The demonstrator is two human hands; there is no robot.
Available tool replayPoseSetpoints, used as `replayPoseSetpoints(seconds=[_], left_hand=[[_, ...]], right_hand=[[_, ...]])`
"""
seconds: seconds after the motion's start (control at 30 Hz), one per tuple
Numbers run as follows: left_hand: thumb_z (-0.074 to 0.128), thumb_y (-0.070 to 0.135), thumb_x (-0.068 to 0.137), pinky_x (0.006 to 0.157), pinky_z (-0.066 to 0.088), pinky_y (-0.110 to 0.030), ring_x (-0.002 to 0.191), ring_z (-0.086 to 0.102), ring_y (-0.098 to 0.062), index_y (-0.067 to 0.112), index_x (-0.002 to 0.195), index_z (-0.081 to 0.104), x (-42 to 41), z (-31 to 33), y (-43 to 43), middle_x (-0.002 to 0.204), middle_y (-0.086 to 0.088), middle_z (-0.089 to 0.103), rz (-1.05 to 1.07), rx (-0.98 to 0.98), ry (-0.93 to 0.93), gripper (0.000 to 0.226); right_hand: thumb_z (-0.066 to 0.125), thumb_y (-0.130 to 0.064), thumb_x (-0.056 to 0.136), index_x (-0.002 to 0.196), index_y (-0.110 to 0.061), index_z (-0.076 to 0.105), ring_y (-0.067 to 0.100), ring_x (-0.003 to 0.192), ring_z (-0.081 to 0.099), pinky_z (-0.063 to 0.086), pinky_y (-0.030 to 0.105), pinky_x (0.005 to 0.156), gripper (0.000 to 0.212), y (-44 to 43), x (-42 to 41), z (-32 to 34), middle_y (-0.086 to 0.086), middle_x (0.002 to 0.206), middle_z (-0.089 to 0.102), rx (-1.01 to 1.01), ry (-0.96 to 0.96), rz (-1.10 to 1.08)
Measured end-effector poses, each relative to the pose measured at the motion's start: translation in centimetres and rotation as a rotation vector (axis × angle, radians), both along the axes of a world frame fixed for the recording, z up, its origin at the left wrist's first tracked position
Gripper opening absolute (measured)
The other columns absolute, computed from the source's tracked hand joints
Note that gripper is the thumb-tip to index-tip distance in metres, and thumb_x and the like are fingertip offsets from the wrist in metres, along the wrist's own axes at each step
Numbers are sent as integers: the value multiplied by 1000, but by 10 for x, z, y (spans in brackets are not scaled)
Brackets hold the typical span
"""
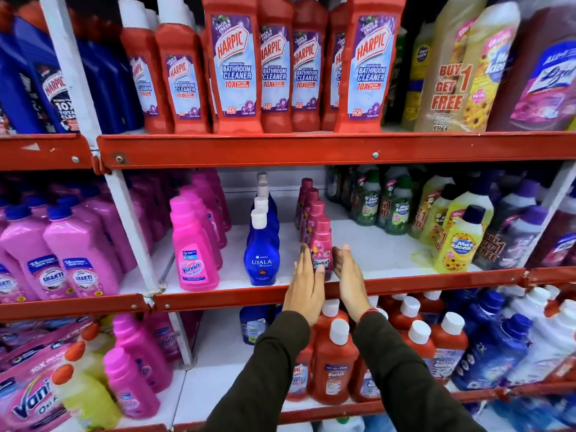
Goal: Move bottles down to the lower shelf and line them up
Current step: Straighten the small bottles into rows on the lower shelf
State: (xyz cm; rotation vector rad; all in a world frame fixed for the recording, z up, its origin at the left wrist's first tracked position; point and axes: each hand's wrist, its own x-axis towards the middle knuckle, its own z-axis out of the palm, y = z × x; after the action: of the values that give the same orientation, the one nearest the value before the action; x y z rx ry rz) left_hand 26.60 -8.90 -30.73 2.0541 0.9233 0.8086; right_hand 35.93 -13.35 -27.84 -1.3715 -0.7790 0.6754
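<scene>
A row of dark pink Comfort bottles (321,244) runs front to back on the middle shelf (389,283). My left hand (305,285) lies flat against the left side of the front bottle, fingers straight. My right hand (350,275) is flat beside its right side, touching or nearly touching it. Neither hand is wrapped around the bottle. To the left stands a row of blue Ujala bottles (261,257), and further left a row of pink Vanish bottles (193,254). Red Harpic bathroom cleaner bottles (233,67) fill the upper shelf.
Right of the Comfort row is bare white shelf, then green and yellow Max Kleen bottles (458,244). Pink Shakti bottles (78,257) stand in the left bay. The shelf below holds red Bactin bottles (335,366), blue bottles (495,347) and pink ones.
</scene>
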Motion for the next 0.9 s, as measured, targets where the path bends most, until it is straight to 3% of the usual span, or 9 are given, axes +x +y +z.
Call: replayPoseSetpoints(seconds=[0.1, 0.27, 0.47, 0.63, 0.73, 0.8, 0.87, 0.9], left_hand=[[21, 54, 105, 125, 24, -44, 155, 21, -21, 31, 161, 0, 8, 2, 2, 170, 1, 13, 24, -113, -99, 65], [22, 54, 104, 124, 26, -41, 152, 27, -19, 29, 162, 2, 8, 2, 2, 169, 1, 17, 27, -121, -116, 65], [20, 54, 104, 120, 30, -36, 149, 33, -22, 30, 161, 0, 7, 4, 2, 169, -1, 20, 27, -95, -89, 65], [20, 55, 105, 124, 26, -44, 154, 24, -22, 30, 161, -6, 6, 8, 1, 170, -1, 11, -1, -110, -56, 67], [21, 59, 104, 126, 21, -44, 155, 17, -18, 32, 160, -5, -1, 11, 2, 171, 4, 7, -36, -128, -78, 68], [25, 52, 106, 124, 21, -33, 151, 19, -7, 32, 161, 3, -11, 13, -3, 169, 5, 13, -17, -64, -128, 63], [29, 43, 108, 117, 19, -21, 142, 19, 5, 31, 160, 17, -26, 14, -10, 166, 5, 24, 67, 88, -175, 54], [31, 39, 108, 118, 19, -22, 143, 20, 5, 30, 158, 24, -34, 14, -11, 164, 6, 28, 123, 182, -197, 51]], right_hand=[[24, -45, 106, 120, -31, 58, 3, 100, 60, 40, 25, 97, 39, 0, 3, 0, -1, 115, 63, -10, 13, 25], [25, -46, 106, 137, -16, 57, 10, 107, 61, 41, 25, 97, 54, 0, 6, -1, 1, 123, 63, -32, 7, 27], [28, -45, 106, 130, -22, 61, 14, 109, 62, 43, 24, 95, 46, 0, 6, -2, 4, 122, 65, -11, -15, 16], [34, -44, 104, 119, -19, 68, 15, 109, 66, 48, 25, 92, 45, -3, 3, 1, 7, 119, 71, -18, -81, 12], [38, -34, 105, 132, -16, 59, 11, 111, 58, 41, 9, 85, 38, -9, -2, 5, -1, 128, 61, 31, -101, -42], [41, -26, 105, 137, -12, 54, 4, 109, 53, 39, -4, 76, 37, -14, -8, 6, -3, 128, 54, 104, -142, -157], [46, -22, 104, 129, -10, 59, -5, 101, 53, 40, -5, 75, 30, -16, -16, 4, 3, 124, 55, 178, -216, -269], [48, -21, 103, 123, -11, 61, -9, 99, 53, 42, -1, 77, 26, -15, -22, 3, 7, 121, 57, 203, -246, -298]])
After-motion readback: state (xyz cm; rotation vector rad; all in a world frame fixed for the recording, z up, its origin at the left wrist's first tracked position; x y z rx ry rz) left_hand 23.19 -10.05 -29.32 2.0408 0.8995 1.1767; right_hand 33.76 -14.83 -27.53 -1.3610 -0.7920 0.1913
